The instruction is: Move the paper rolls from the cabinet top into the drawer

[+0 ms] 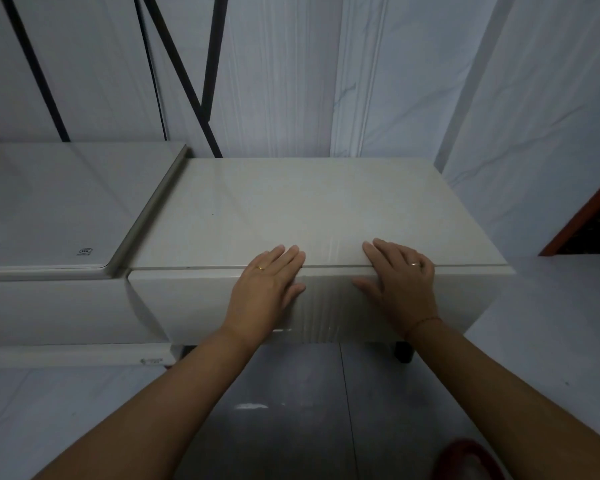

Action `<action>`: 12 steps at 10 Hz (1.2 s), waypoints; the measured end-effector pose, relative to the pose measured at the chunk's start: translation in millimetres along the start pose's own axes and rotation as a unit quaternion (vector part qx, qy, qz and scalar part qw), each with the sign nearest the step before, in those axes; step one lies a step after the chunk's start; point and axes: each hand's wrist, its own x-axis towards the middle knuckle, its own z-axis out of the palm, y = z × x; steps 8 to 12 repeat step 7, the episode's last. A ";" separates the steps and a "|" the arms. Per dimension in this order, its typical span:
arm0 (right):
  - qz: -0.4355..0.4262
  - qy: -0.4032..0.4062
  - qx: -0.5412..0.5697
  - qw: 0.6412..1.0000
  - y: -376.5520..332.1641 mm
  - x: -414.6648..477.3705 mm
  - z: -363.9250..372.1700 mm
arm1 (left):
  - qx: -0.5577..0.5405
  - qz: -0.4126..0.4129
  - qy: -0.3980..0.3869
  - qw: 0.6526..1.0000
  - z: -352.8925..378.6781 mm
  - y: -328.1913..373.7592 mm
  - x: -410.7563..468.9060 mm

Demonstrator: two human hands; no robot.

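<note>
Forearms reach forward from the bottom corners of the view, over a glossy grey floor [326, 410] where a red shape [471, 459] shows at the lower right edge, too cut off to identify. Both hands lie flat and open against the front of a low, pale cabinet, grasping nothing. The left hand [264, 289] presses its palm on the drawer front [194, 299], fingers together and reaching over the seam onto the cabinet top [291, 209], thumb spread out to the side; a thin ring sits on one finger. The right hand [400, 282], just beside it and not touching it, rests the same way, also wearing a ring, with a thin red cord around the wrist. The drawer sits closed, its front flush under the top edge. No paper rolls show anywhere on the cabinet top; whether they lie inside the drawer cannot be told. A dark cabinet leg [404, 351] shows below the right wrist. To the left, a second, lower white unit [49, 209] adjoins the cabinet. Behind everything hangs a wrinkled white sheet [326, 81], with thin black rods [187, 74] crossing it at upper left.
</note>
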 end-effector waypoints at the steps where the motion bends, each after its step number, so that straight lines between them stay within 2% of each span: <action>1: 0.001 0.014 -0.004 1.000 -0.7 0.9 -0.2 | -0.004 0.000 0.005 1.000 0.0 -0.4 0.6; 4: -0.001 0.018 -0.018 1.000 -4.1 -0.7 -2.9 | -0.002 -0.006 0.022 1.000 3.7 -1.1 0.0; 6: 0.004 -0.056 -0.023 0.998 -2.4 -2.2 -2.7 | 0.033 -0.013 0.032 0.999 4.4 10.3 -5.4; 7: 0.035 -0.070 0.023 0.997 0.8 -12.6 -13.5 | -0.005 -0.037 0.058 0.998 18.7 21.1 -51.4; 12: 0.035 -0.070 0.023 0.997 0.8 -12.6 -13.5 | -0.005 -0.037 0.058 0.998 18.7 21.1 -51.4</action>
